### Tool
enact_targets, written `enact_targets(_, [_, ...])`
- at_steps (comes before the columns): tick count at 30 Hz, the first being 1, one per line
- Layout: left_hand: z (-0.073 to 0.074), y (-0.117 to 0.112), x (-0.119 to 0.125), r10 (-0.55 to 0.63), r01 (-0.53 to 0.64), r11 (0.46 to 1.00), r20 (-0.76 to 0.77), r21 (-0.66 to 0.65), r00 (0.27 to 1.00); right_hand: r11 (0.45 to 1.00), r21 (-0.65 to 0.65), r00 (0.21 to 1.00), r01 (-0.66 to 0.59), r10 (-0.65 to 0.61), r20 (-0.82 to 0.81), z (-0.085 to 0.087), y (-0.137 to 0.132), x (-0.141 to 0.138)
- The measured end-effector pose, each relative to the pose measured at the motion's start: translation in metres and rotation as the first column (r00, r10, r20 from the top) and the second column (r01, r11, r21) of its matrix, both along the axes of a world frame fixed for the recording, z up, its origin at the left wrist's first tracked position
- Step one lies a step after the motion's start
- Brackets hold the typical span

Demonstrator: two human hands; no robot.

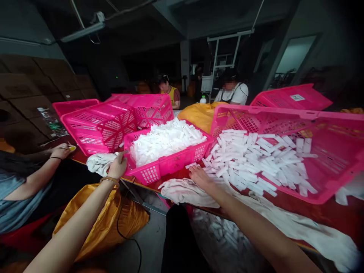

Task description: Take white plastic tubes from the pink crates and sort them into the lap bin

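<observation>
My left hand (pixel 118 165) rests against the near left corner of a pink basket (pixel 166 165) heaped with small white plastic tubes (pixel 166 140); its fingers curl around the rim beside a white cloth (pixel 99 163). My right hand (pixel 200 176) lies palm down on the table at the edge of a spread of white tubes (pixel 256 163) that spills from a tilted pink basket (pixel 327 151). One tube (pixel 191 165) lies by its fingertips. A white cloth (pixel 182 191) is under that hand.
Stacked pink baskets (pixel 99 125) stand behind on the left. A co-worker's arm and hand (pixel 61 151) reach in from the left. An orange bag (pixel 105 223) hangs below the table edge, another orange bag (pixel 199 113) lies behind. Two people sit at the far side.
</observation>
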State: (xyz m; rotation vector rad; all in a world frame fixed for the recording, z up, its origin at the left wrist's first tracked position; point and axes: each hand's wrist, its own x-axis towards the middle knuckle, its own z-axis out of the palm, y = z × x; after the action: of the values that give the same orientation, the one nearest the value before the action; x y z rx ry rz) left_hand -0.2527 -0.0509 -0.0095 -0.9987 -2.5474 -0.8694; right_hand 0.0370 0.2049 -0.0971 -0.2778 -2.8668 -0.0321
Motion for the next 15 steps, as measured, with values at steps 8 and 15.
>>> enact_targets(8, [0.040, 0.043, 0.001, -0.037, 0.019, 0.926, -0.041, -0.376, 0.998, 0.917, -0.354, 0.912, 0.185, -0.295, -0.287, 0.025, 0.011, 0.081])
enact_targets(15, [0.048, 0.060, -0.010, -0.151, 0.173, 0.877, 0.083, -0.447, 0.985, 0.010, -0.987, 0.789, -0.161, -0.600, -0.135, 0.012, -0.064, 0.225])
